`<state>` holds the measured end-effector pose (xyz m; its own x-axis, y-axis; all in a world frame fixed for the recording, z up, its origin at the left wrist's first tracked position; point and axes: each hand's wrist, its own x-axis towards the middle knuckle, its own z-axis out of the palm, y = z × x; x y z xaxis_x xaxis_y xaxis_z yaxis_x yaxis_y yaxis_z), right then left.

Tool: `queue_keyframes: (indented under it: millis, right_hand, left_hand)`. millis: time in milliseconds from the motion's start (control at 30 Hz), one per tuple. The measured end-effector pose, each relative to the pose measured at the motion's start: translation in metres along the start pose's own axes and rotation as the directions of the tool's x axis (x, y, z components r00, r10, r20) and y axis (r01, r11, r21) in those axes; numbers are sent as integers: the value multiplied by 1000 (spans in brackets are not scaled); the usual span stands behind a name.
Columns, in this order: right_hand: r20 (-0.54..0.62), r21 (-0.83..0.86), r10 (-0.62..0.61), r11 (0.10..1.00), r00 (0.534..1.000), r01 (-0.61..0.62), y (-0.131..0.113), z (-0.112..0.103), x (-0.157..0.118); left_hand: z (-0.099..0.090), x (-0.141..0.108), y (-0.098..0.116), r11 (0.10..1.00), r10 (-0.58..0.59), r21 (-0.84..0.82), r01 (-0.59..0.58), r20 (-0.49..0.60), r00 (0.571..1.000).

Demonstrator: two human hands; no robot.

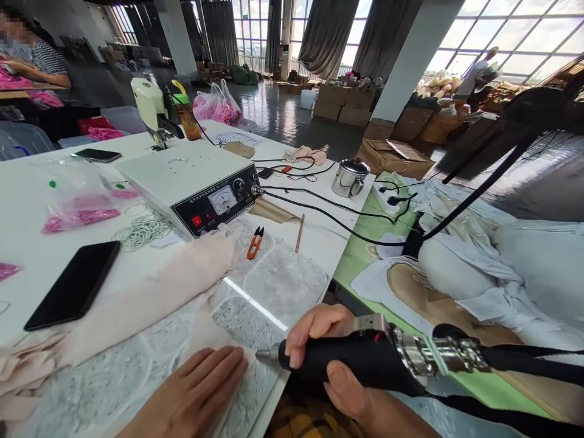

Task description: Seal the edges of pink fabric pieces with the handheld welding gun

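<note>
My left hand lies flat with fingers outstretched, pressing pale pink fabric against a grey marbled board. In my right hand is a black handheld ultrasonic tool, its fingers wrapped round the barrel. The metal tip points left, close to my left fingertips and at the fabric's edge; whether it touches is unclear. A cable leaves the tool's rear on the right. Beyond the board stands a control box with a meter, knob and red switch. Small orange thread snips lie on the board.
A black phone, a ring bundle and a bag of pink pieces lie on the left. Black cables cross the table towards a metal mug. White garments are heaped on a green surface at right. Another person sits far left.
</note>
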<state>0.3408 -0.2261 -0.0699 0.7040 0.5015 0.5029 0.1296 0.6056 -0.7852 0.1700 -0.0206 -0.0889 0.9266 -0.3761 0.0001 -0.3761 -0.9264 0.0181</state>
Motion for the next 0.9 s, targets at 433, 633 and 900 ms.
queue_keyframes:
  millis: [433,633,900]
  right_hand:
    - [-19,-58,33,998,999,-34,-9,1,2]
    - [-85,-118,41,992,996,-51,-11,3,8]
    - [-77,-114,36,992,996,-44,-7,17,15]
  left_hand:
    - [10,-5,14,993,-119,30,117,68,991]
    - [18,-2,20,986,-144,-76,151,89,986]
    - [15,-2,20,982,-152,-110,151,0,988]
